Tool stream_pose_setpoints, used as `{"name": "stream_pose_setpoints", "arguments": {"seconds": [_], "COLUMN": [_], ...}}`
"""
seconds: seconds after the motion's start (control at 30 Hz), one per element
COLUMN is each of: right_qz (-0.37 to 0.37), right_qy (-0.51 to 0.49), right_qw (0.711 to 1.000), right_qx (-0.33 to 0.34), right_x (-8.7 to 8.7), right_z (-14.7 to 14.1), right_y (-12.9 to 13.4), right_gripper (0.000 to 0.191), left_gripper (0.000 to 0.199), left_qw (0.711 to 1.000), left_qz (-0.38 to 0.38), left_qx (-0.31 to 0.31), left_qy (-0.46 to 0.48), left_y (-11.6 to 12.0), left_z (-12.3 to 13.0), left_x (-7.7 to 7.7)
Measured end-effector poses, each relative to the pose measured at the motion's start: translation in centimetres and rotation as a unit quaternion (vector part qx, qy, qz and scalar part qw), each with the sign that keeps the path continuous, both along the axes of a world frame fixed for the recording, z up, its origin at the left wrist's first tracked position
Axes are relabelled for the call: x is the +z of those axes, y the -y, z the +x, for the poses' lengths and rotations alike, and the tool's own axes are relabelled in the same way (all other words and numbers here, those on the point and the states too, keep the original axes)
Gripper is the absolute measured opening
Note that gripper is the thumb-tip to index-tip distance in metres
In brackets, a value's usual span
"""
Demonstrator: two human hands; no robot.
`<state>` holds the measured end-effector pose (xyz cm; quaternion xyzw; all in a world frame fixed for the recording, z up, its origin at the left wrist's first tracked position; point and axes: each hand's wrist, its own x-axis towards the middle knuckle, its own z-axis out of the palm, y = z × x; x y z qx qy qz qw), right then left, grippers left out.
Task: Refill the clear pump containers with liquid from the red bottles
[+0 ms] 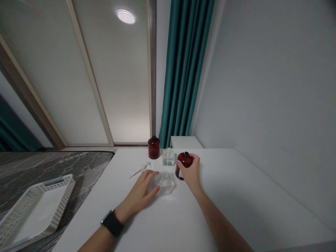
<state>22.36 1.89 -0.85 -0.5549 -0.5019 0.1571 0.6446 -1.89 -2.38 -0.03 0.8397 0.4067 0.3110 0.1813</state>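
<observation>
My right hand (192,172) is wrapped around a dark red glass bottle (184,160) with a rounded shoulder and narrow neck, which stands upright on or just above the white table. A pale label shows low on it, partly behind my fingers. My left hand (143,190) is open, thumb and fingers apart, at the left side of a clear square glass container (163,181); I cannot tell how firmly it touches. Behind this container stands another clear square glass bottle (168,156). A second red bottle (154,147) with a dark top is farther back. A white pump head (141,168) lies on its side.
The white table (168,220) extends toward me and right to the wall. A white perforated basket (39,206) rests at lower left, over the grey patterned floor. A small white cabinet (186,141) is beyond the table's far edge, before a teal curtain (183,77).
</observation>
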Motion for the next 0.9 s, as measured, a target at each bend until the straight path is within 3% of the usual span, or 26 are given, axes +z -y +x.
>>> {"name": "stream_pose_setpoints", "arguments": {"seconds": [0.23, 0.53, 0.7, 0.9], "right_qz": [-0.028, -0.094, -0.072, -0.023], "right_qy": [-0.013, -0.061, -0.032, -0.018], "right_qw": [0.973, 0.906, 0.914, 0.968], "right_qx": [0.228, 0.409, 0.398, 0.248], "right_x": [0.6, 1.6, 1.1, -0.3], "right_z": [2.7, 4.4, 3.7, 1.3], "right_y": [0.6, 1.4, 1.7, 1.6], "right_gripper": [0.051, 0.054, 0.054, 0.078], "left_gripper": [0.041, 0.042, 0.042, 0.042], "left_qw": [0.998, 0.998, 0.998, 0.998], "left_qz": [-0.046, -0.053, -0.048, -0.042], "left_qx": [-0.034, -0.042, -0.044, -0.038], "left_qy": [0.021, 0.019, 0.022, 0.023], "left_y": [0.0, 0.0, -0.1, -0.2], "left_z": [0.0, -0.3, -0.3, -0.3], "left_x": [0.1, 0.2, 0.0, 0.1]}}
